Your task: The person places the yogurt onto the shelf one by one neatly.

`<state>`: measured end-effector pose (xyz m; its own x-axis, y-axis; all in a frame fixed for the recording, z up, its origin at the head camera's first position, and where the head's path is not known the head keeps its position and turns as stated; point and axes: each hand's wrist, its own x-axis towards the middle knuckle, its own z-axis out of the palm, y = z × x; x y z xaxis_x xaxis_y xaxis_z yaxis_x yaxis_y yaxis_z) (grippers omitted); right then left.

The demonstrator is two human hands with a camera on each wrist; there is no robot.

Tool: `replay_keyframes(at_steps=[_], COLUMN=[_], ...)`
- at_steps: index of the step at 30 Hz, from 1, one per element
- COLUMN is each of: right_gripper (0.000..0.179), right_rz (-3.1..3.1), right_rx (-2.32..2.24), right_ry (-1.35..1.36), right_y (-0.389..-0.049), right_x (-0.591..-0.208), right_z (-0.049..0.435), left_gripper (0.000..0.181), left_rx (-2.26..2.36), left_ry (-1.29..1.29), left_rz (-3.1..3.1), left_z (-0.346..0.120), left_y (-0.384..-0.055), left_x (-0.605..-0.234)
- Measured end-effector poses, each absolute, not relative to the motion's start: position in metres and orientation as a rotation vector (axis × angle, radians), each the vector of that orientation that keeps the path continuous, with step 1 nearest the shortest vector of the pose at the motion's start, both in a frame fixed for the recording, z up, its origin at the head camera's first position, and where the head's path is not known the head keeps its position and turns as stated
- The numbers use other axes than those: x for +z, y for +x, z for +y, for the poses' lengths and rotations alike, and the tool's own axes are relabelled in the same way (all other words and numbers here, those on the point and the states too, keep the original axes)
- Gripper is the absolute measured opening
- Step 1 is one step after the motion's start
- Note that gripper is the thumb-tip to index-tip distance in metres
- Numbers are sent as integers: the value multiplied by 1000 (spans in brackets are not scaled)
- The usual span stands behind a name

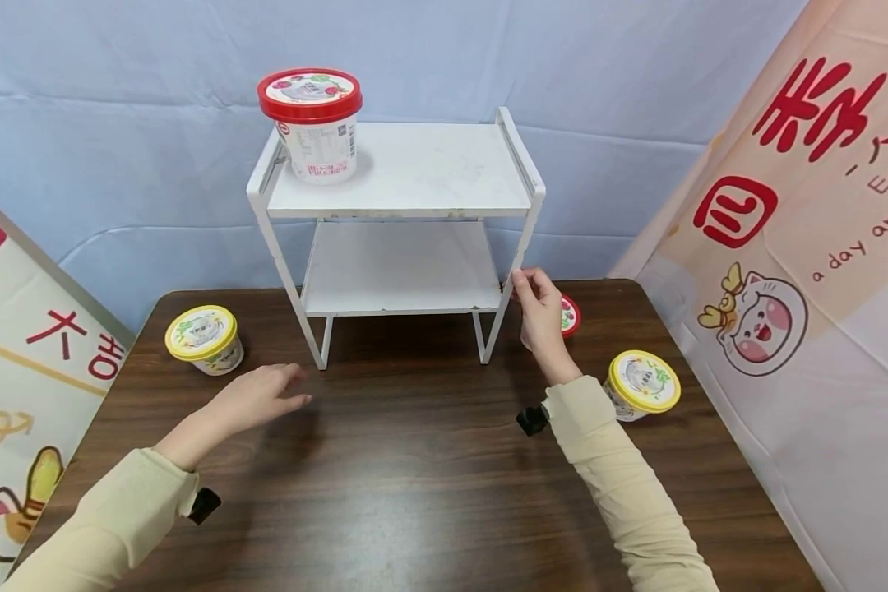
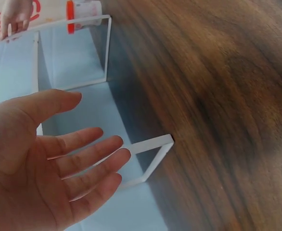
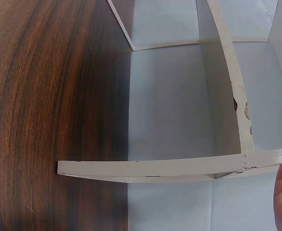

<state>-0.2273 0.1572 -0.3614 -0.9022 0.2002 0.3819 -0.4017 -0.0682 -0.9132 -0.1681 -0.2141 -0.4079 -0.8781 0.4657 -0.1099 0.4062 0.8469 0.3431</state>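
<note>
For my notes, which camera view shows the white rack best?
The head view, showing nearly the whole white rack. The left wrist view shows parts, some behind the left hand; the right wrist view shows only a closer, cropped portion.

1. Desk (image 1: 414, 534): dark brown wood grain, rounded far corners, a soft pale sheen on its near middle.
2. Cloth (image 1: 444, 57): pale blue and creased, hanging behind the desk.
3. Right sheet (image 1: 844, 329): right of the desk, pink and white, printed with red characters, English words and a round cartoon face (image 1: 762, 329).
4. Left sheet (image 1: 30, 386): left of the desk, mostly white, with red characters and a yellow stripe (image 1: 44, 370).
</note>
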Motion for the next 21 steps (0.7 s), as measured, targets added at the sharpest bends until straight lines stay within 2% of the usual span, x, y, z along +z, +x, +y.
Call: replay_keyframes(at_steps=[15,21], right_gripper=[24,14], right_rz=[-1805,-1777], right_rx=[2027,2026], right_ry=[204,224], right_y=[-242,-242], right_x=[-379,-380], right_z=[164,163], left_gripper=[40,41], left_rx=[468,492], left_ry=[629,604], left_rz=[2830,2836], left_z=[-225,-232], left_y=[-167,-168], left_x=[-415,-422])
